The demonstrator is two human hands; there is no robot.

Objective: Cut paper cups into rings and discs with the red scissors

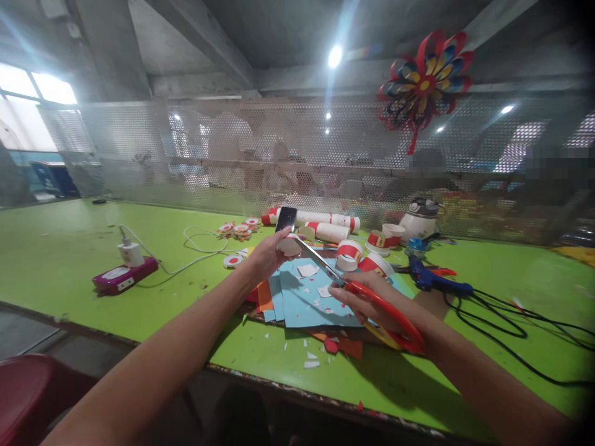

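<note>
My left hand [268,254] pinches a small white round piece [289,246], which looks like paper or the base of a paper cup. In my right hand [372,291] are large scissors [320,261] with red and yellow handles. Their blades point up and left, and the tips reach the white piece; whether they are cutting into it cannot be made out. Below both hands lies a stack of light blue paper sheets [302,310], with white scraps [307,271] on top. A dark phone [286,218] stands just behind my left hand.
Red-and-white paper cup pieces [348,254] sit behind the sheets, near stacked cups [332,231]. At right are a blue glue gun [434,279] with black cables and a white jug [419,218]. A purple power strip [125,277] lies left. Perforated metal screen [209,142] borders the green table.
</note>
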